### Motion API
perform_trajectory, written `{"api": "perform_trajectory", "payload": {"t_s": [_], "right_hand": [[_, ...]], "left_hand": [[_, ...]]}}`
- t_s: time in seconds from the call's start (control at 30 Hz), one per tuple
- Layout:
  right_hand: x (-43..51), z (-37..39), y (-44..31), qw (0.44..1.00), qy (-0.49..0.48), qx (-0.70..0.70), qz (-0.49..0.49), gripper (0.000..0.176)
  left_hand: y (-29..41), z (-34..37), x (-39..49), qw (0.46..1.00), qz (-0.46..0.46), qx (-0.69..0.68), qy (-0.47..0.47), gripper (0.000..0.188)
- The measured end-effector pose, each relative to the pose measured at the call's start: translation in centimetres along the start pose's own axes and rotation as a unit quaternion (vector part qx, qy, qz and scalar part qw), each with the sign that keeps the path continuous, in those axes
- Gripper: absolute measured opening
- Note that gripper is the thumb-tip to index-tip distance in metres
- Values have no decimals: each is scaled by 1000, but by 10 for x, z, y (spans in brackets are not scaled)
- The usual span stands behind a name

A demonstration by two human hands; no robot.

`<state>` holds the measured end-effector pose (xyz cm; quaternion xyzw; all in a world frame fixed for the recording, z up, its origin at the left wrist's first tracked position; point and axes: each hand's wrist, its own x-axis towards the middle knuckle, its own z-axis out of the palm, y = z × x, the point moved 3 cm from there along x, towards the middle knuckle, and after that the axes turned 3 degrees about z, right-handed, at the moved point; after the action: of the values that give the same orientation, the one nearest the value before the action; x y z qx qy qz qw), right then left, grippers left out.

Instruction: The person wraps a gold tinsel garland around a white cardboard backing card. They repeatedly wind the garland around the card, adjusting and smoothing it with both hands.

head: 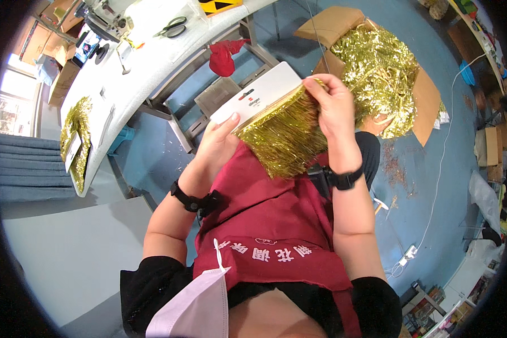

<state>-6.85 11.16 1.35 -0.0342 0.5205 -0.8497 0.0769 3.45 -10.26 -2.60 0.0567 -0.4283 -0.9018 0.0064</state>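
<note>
A white header card [260,91] with a hang slot and printing is held tilted above my lap. Gold metallic tinsel fringe [285,145] hangs from the card's lower long edge. My left hand [219,139] grips the card's left end, thumb on top. At the other end, my right hand [334,103] pinches the upper right corner of the fringe between thumb and fingers, close to the card. Part of the fringe covers my dark red apron [270,211]. The undersides of the card and fringe are hidden.
A cardboard box [426,105] heaped with gold tinsel [376,67] stands on the floor at right. On the white table [152,59] are scissors [172,28], a phone on a stand [86,50] and another carded gold fringe [76,126]. A white cable [440,169] crosses the floor.
</note>
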Motion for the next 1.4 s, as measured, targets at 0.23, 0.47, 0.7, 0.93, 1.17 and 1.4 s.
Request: {"api": "perform_trajectory", "payload": {"t_s": [0.23,0.47,0.7,0.93,1.17,1.4], "right_hand": [[-66,45,-54,903,-34,-269,-332,13],[-100,46,-1,802,-96,-366,-462,24],[-117,47,33,820,-104,-355,-437,20],[-119,51,25,839,-130,-350,-395,23],[-97,43,16,950,-67,-274,-133,11],[-66,36,36,983,-56,-177,4,8]], "left_hand": [[-10,25,39,982,43,-57,176,14],[-16,52,-11,993,70,-74,57,43],[-21,46,-43,995,84,1,53,51],[-17,39,-38,990,51,33,125,35],[-16,28,-36,992,79,49,86,35],[-16,16,-35,997,57,41,44,38]]}}
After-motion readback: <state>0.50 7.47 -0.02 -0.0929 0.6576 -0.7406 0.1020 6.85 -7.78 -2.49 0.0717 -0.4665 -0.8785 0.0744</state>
